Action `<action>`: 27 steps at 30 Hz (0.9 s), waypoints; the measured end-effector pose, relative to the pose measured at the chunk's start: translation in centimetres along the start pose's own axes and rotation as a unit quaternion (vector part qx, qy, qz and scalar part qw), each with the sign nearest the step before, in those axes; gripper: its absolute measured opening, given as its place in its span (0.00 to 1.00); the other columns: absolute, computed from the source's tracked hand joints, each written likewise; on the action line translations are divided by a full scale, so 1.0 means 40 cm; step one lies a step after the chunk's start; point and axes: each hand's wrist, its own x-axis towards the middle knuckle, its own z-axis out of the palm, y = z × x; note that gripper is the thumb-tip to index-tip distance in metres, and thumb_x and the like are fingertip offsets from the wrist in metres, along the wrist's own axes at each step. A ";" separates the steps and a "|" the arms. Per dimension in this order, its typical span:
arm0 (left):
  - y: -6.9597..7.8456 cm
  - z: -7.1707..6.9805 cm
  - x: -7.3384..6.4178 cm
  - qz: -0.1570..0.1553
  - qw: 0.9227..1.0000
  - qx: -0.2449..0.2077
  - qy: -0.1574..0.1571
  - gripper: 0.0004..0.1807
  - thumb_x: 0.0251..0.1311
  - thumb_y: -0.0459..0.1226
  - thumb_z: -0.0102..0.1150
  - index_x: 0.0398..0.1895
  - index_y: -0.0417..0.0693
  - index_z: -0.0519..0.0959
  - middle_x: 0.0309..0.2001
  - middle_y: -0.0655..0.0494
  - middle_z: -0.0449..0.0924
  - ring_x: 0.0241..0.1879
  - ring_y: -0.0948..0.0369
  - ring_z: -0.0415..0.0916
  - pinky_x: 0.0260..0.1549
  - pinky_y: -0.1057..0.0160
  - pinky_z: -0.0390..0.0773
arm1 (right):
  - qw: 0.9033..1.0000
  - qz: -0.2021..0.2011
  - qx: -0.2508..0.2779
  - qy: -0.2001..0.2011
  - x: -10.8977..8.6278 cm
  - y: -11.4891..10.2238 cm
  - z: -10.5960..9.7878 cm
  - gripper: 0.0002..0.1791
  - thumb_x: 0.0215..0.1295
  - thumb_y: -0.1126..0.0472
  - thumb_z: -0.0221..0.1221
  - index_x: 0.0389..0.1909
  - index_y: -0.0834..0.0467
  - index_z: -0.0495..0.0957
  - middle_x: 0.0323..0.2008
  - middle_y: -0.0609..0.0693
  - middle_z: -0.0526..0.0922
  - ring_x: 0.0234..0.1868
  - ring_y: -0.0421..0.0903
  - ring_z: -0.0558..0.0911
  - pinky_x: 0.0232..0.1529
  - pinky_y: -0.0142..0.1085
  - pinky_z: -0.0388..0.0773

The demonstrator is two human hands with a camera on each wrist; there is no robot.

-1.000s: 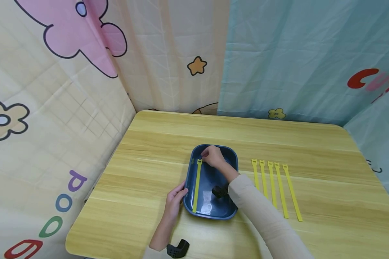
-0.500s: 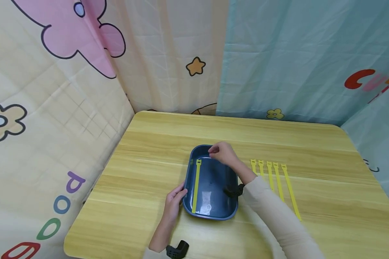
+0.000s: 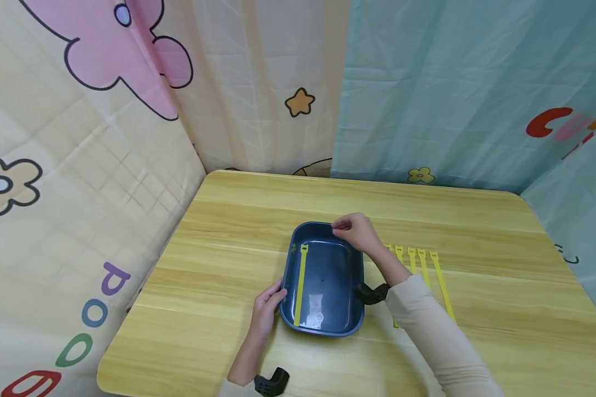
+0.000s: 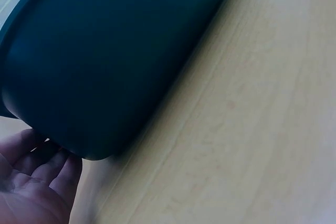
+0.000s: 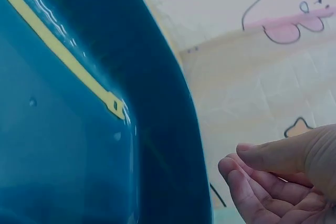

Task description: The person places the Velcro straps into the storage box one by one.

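A blue tray (image 3: 338,275) lies on the table, one yellow hook-and-loop cable tie (image 3: 301,286) lengthwise along the left side of its floor. My left hand (image 3: 265,311) holds the tray's left edge, thumb at the rim and fingers against the outer wall; in the left wrist view the fingers (image 4: 47,166) meet the tray's underside curve. Over the far right corner of the tray is my right hand (image 3: 358,231), fingers loosely bent and holding nothing. The right wrist view shows thumb and fingertips (image 5: 242,182) beside the tray wall, with the tie's slotted head (image 5: 115,106) inside.
Several more yellow cable ties (image 3: 442,281) lie in a row on the table right of the tray, partly hidden by the right forearm. The wooden table (image 3: 218,231) meets printed curtains (image 3: 258,110) at its back and left.
My right hand has moved right and away from the tie's head, up to the tray's far right corner. The left hand, the tray and the tie in it have stayed in place.
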 end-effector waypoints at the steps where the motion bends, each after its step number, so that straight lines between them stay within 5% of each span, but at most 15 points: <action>1: 0.000 0.000 0.000 0.000 1.000 0.001 0.001 0.23 0.53 0.36 0.49 0.53 0.35 0.65 0.55 0.47 0.63 0.55 0.58 0.58 0.49 0.64 0.62 | 1.000 0.001 0.004 0.005 -0.001 0.004 -0.005 0.11 0.51 0.65 0.57 0.35 0.67 0.77 0.30 0.56 0.79 0.32 0.48 0.77 0.33 0.37 0.74; 18: -0.004 -0.001 0.003 -0.001 1.000 -0.014 0.000 0.24 0.53 0.36 0.50 0.53 0.34 0.65 0.55 0.46 0.63 0.54 0.58 0.59 0.49 0.64 0.62 | 0.993 0.058 0.075 0.066 -0.037 0.101 -0.090 0.12 0.52 0.64 0.56 0.36 0.68 0.76 0.32 0.60 0.79 0.32 0.49 0.78 0.34 0.38 0.74; 27: -0.004 -0.001 0.003 0.006 1.000 -0.009 0.000 0.23 0.53 0.35 0.49 0.52 0.32 0.65 0.55 0.45 0.63 0.55 0.57 0.58 0.49 0.65 0.62 | 0.991 0.094 0.058 0.075 -0.061 0.169 -0.119 0.14 0.53 0.64 0.56 0.38 0.69 0.74 0.33 0.61 0.78 0.34 0.52 0.77 0.34 0.39 0.74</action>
